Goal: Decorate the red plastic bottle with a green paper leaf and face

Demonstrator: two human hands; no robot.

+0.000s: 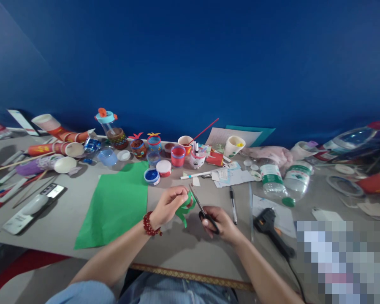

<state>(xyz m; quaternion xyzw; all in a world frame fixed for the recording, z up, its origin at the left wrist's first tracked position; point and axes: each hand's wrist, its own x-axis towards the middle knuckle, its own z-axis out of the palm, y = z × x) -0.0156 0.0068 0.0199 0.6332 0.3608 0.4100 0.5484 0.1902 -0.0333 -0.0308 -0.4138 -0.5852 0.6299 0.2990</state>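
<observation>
My left hand (169, 204), with a red bead bracelet at the wrist, pinches a small cut piece of green paper (181, 214) over the middle of the table. A narrow strip of the piece hangs down below the fingers. In my right hand (220, 221) is a pair of scissors (198, 199) with black handles. Their blades point up and to the left, right beside the green piece; whether they touch it I cannot tell. A large green sheet (118, 207) lies flat to the left of my hands.
Paint pots, such as a blue one (152, 175), stand behind my hands. A black pen (233, 204) and a glue gun (272, 230) lie to the right, near plastic bottles (272, 179). At the left are a phone (34, 207), markers and paper cups (65, 164). A blue wall (190, 63) rises behind.
</observation>
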